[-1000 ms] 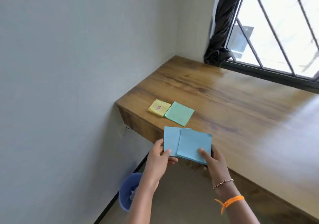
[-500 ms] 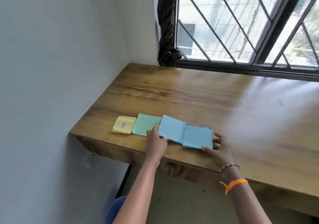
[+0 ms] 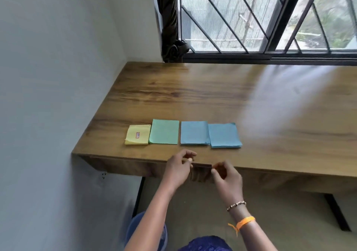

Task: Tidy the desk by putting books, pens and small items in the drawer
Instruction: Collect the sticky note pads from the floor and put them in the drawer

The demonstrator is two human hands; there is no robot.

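Four paper pads lie in a row near the front edge of the tabletop (image 3: 193, 92), toward its left front corner. From the left: a yellow pad (image 3: 137, 137) with a small red mark on top, a green pad (image 3: 164, 131) touching it, then, after a thin gap, a left blue pad (image 3: 194, 133) and a right blue pad (image 3: 224, 135). The right blue pad overlaps the edge of the left blue one a little.

Both hands are in front of the tabletop's front edge, below the blue pads, and touch no pad. The left hand (image 3: 178, 168) has its fingers loosely curled, with thumb and forefinger tips close together; it holds nothing that I can see. The right hand (image 3: 228, 177) is also loosely curled, and its fingertips are blurred, so I cannot tell if they pinch something. The right wrist carries a bead bracelet (image 3: 236, 206) and an orange band (image 3: 245, 221).

Behind the far edge is a barred window (image 3: 270, 16), with a dark curtain (image 3: 170, 24) at the far left corner. A blue bin (image 3: 133, 229) stands on the floor under the tabletop.
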